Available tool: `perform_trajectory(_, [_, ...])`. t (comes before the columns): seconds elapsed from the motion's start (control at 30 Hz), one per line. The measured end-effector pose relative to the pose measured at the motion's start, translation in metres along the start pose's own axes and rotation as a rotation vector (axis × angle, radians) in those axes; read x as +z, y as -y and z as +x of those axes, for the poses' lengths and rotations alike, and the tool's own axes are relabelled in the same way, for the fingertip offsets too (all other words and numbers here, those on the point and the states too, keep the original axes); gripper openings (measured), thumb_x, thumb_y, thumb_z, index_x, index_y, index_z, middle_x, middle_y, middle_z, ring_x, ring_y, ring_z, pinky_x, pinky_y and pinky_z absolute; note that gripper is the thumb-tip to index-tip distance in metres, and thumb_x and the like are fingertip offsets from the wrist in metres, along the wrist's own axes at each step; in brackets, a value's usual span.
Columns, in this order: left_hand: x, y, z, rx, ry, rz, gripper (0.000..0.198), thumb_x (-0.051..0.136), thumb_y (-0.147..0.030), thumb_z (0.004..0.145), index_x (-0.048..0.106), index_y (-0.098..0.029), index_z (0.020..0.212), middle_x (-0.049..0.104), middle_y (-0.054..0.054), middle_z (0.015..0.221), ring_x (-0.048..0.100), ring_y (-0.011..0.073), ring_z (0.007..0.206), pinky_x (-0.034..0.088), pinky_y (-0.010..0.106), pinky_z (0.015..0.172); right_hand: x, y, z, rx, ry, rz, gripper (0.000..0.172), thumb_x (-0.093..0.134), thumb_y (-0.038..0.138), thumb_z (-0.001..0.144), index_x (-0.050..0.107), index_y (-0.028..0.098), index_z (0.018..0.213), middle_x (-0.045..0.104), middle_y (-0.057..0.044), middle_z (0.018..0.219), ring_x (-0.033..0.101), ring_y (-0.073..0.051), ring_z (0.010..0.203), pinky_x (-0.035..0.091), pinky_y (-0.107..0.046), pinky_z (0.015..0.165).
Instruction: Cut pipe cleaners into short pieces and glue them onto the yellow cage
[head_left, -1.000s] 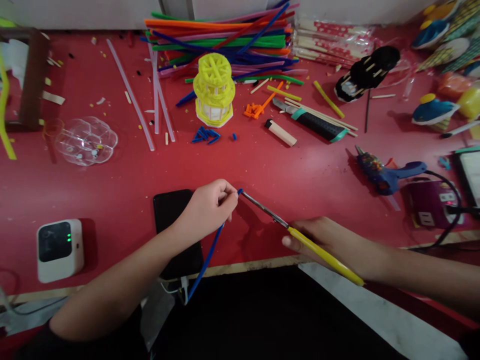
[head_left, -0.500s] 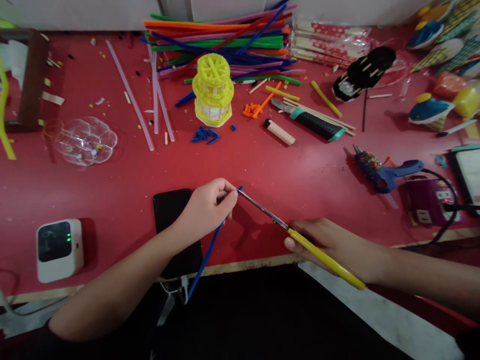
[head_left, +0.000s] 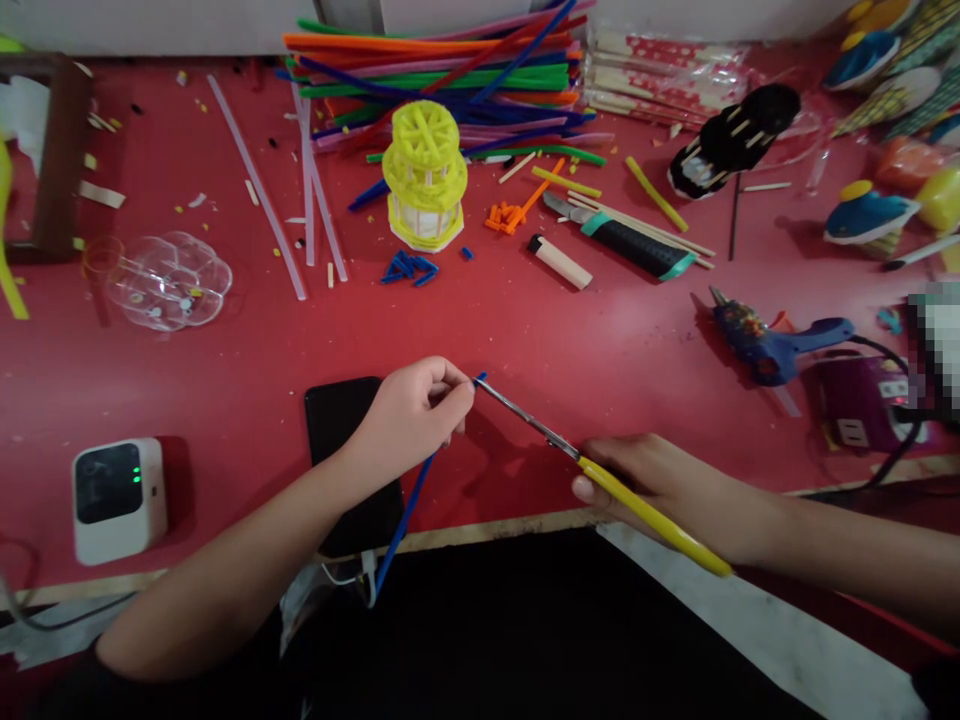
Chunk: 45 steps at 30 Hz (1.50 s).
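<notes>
My left hand [head_left: 416,412] pinches a long blue straw [head_left: 401,520] near its upper tip, the rest of it slanting down past the table's front edge. My right hand [head_left: 660,480] grips yellow-handled scissors [head_left: 600,475]; their metal blades reach up-left and meet the straw's tip just beyond my left fingers. Both hands hover over the red table [head_left: 247,350] near its front edge. Beneath my left wrist lies a black phone [head_left: 337,420].
A yellow straw tower [head_left: 424,175] stands mid-table, with cut blue pieces [head_left: 409,268] and orange pieces [head_left: 506,216] beside it. A pile of coloured straws [head_left: 442,75] lies at the back. A blue glue gun [head_left: 772,345], a utility knife [head_left: 630,245], a clear dish [head_left: 169,282] and a white device [head_left: 118,497] lie around.
Hardly anything differs; the hands, straw and scissors keep the same pose, and only the view shifts slightly.
</notes>
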<state>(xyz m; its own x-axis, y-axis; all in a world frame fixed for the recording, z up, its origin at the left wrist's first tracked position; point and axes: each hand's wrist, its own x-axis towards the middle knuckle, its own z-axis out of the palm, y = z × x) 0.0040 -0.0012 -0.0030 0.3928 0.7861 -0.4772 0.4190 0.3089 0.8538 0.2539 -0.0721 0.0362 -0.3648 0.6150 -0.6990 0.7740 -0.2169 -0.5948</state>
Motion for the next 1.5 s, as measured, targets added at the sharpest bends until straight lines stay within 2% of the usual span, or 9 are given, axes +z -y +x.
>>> perform_trajectory(0.2, [0.002,-0.004,0.0,-0.014,-0.002,-0.011,0.012,0.055,-0.019,0.088,0.059,-0.019,0.077,0.063,-0.006,0.056,0.055,0.005,0.044,0.045,0.015,0.045,0.0,0.003,-0.002,0.006,-0.015,-0.029,0.068,0.032,0.088,0.085,0.044,0.023,0.067,0.05,0.0,0.06,0.04,-0.012,0.051,0.032,-0.029,0.048])
perform_trajectory(0.57, [0.001,-0.007,-0.001,-0.032,-0.005,-0.019,0.014,0.057,-0.021,0.089,0.059,-0.018,0.075,0.067,-0.003,0.058,0.06,0.0062,0.046,0.047,0.016,0.048,0.004,-0.002,-0.001,-0.021,-0.035,-0.008,0.067,0.033,0.085,0.088,0.046,0.023,0.067,0.051,0.0,0.061,0.04,-0.011,0.052,0.032,-0.028,0.049])
perform_trajectory(0.77, [0.001,-0.005,0.001,-0.022,0.003,0.006,0.012,0.056,-0.023,0.089,0.06,-0.019,0.079,0.068,-0.003,0.06,0.063,0.0071,0.047,0.047,0.017,0.048,0.005,-0.005,-0.002,-0.031,0.024,0.067,0.064,0.034,0.081,0.092,0.043,0.023,0.067,0.044,0.003,0.06,0.036,-0.011,0.053,0.031,-0.027,0.049])
perform_trajectory(0.93, [0.001,-0.003,0.001,-0.011,0.022,0.056,0.009,0.056,-0.023,0.087,0.061,-0.019,0.081,0.07,-0.002,0.06,0.065,0.0089,0.047,0.049,0.019,0.048,0.005,-0.007,-0.001,-0.058,0.018,0.104,0.063,0.032,0.077,0.095,0.038,0.023,0.064,0.035,0.005,0.06,0.03,-0.011,0.055,0.028,-0.027,0.049])
perform_trajectory(1.2, [0.003,-0.007,0.001,-0.006,0.007,0.11,0.011,0.055,-0.023,0.087,0.058,-0.019,0.078,0.069,-0.003,0.057,0.065,0.0099,0.045,0.048,0.019,0.048,0.002,0.0,-0.001,-0.01,0.055,0.156,0.065,0.035,0.081,0.092,0.035,0.023,0.062,0.032,0.004,0.062,0.03,-0.012,0.058,0.029,-0.028,0.051])
perform_trajectory(1.5, [0.003,-0.007,0.001,-0.018,0.014,0.119,0.011,0.054,-0.024,0.087,0.059,-0.019,0.078,0.069,-0.002,0.056,0.066,0.0109,0.045,0.048,0.02,0.048,0.007,-0.008,-0.003,-0.035,0.056,0.208,0.061,0.045,0.074,0.093,0.035,0.023,0.063,0.028,0.006,0.062,0.026,-0.01,0.056,0.024,-0.026,0.049])
